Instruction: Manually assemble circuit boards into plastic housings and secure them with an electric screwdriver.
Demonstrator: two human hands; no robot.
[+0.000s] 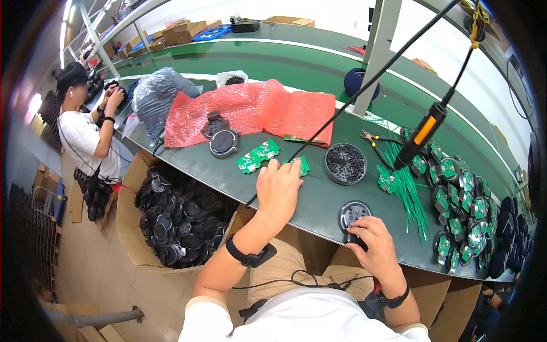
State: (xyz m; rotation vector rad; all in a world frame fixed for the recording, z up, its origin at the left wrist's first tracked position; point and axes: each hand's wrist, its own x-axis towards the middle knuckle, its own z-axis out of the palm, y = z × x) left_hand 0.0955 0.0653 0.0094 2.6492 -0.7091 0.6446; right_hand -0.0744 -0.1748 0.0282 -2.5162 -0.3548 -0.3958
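Observation:
My left hand [278,191] reaches over the bench with its fingers bent down and its fingertips on a green circuit board [303,166], partly covered by the hand. Close by on its left lie several more green circuit boards [259,155]. My right hand [373,245] grips the near rim of a black round plastic housing [354,212] at the bench edge, thumb and fingers closed on it. Beyond the hands stands a round black dish [346,163] full of small dark parts. Two black round housings [223,142] rest on the left, one partly on red bubble wrap [245,111].
A cardboard box [130,228] of black housings stands left of my legs. An orange-and-black electric screwdriver [421,135] hangs at right, near pliers [377,148], green cable ties [407,194] and piled housings with boards [464,205]. A co-worker [88,131] stands far left.

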